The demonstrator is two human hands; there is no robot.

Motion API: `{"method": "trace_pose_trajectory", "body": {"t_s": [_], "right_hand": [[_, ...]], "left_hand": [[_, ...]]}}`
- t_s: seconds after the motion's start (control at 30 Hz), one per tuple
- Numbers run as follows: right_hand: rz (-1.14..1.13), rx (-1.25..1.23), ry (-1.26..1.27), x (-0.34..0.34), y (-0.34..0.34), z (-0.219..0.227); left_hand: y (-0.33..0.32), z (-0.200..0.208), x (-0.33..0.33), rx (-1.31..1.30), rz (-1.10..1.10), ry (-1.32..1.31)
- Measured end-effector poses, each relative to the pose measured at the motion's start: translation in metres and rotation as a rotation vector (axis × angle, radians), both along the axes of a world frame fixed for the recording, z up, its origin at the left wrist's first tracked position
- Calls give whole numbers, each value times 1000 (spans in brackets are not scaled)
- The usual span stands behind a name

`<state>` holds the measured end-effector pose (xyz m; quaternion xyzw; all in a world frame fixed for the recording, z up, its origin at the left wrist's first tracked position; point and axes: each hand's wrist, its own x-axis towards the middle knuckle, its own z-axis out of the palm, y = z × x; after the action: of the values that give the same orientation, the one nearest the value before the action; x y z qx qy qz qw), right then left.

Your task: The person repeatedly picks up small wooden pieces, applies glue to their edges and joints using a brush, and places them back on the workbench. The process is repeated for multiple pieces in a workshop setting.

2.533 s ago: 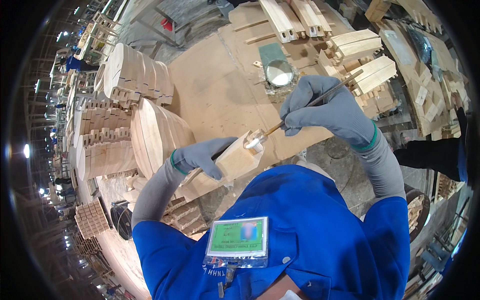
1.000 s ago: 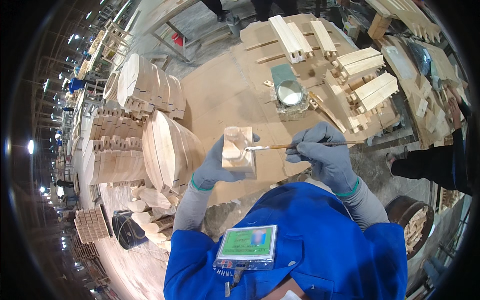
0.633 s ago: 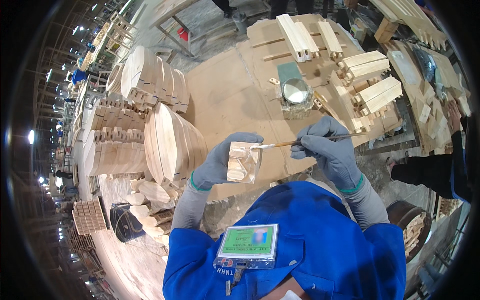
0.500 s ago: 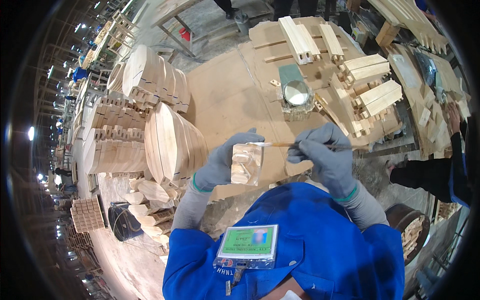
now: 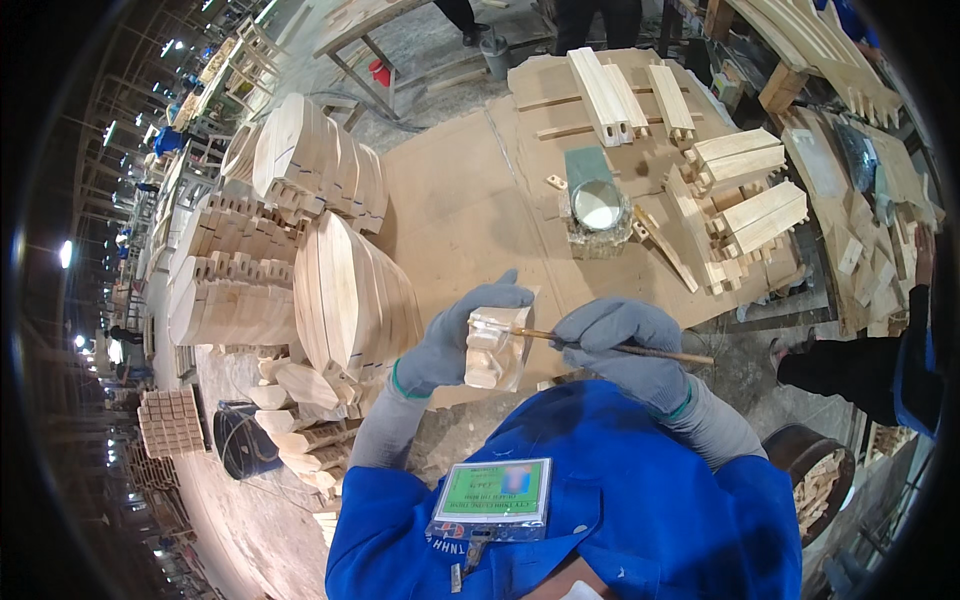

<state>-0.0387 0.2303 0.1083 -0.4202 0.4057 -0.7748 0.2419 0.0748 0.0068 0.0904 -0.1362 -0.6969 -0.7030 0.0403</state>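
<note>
In grey gloves, my left hand (image 5: 445, 340) grips a short light-coloured wooden piece (image 5: 490, 368) whose carved end faces me. My right hand (image 5: 625, 348) is closed round a thin wooden stick brush (image 5: 660, 353), and its tip touches the upper part of the wooden piece's end. White, wet-looking stuff shows around that tip. Beyond my hands stands a round cup of white liquid (image 5: 598, 207) in a crusted holder, with a green piece at its back. Cardboard (image 5: 450, 180) covers the surface under it.
Curved wooden boards (image 5: 345, 295) are stacked at the left, with more stacks behind. Wooden bars (image 5: 755, 160) lie at the right of the cardboard. A round bin of wood pieces (image 5: 815, 470) stands at the lower right, near another person's dark-clothed leg (image 5: 840, 355).
My right hand has moved a little left and down, bringing the brush tip from the wooden piece's top edge onto its end. The wooden piece has tilted slightly.
</note>
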Motion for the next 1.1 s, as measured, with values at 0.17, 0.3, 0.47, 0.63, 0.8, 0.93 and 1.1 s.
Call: {"method": "trace_pose_trajectory", "body": {"t_s": [0.17,0.3,0.47,0.63,0.8,0.93,1.1], "right_hand": [[-70,-12,-186,-13,-9,-2],[53,13,-335,-23,-14,-1],[-47,3,-326,-29,-14,2],[-27,67,-332,-22,-17,13],[71,-40,-188,-16,-11,12],[84,36,-91,-10,-30,3],[245,56,-94,-10,-25,3]], "left_hand": [[-1,4,-5,-1,74,-78],[-7,2,-11,-89,88,-13],[-10,-1,-6,-38,167,-44],[-13,1,3,75,224,-128],[-17,-3,14,-72,230,-61],[-15,0,18,-56,225,-65],[-13,0,28,-19,301,-131]]}}
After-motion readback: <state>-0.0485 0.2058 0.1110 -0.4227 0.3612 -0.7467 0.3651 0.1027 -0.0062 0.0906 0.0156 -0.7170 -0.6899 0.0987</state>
